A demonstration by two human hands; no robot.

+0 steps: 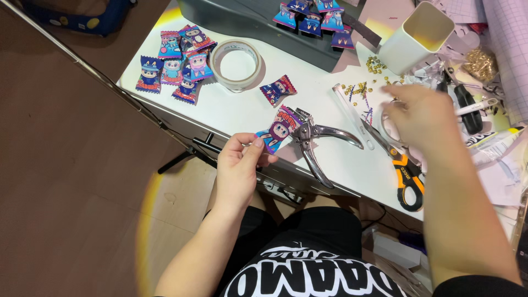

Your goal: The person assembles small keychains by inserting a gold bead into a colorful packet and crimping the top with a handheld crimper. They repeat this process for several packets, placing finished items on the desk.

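Nearest me, the left hand (239, 165) is pinching a small, light, crinkly candy packet (278, 130) by its lower end at the desk's (231, 113) front edge; the blurred right hand (421, 113) is hovering open-fingered near the scissors (399, 165).

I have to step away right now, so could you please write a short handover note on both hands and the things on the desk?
Left hand: holds one cartoon-printed candy packet at the desk edge, beside the metal hole punch pliers.
Right hand: blurred, over the small gold beads and orange-handled scissors; grip unclear.
Elsewhere: a pile of packets by the tape roll, one loose packet, more on the grey tray.
Done or left: cannot tell whether any packet is punched.
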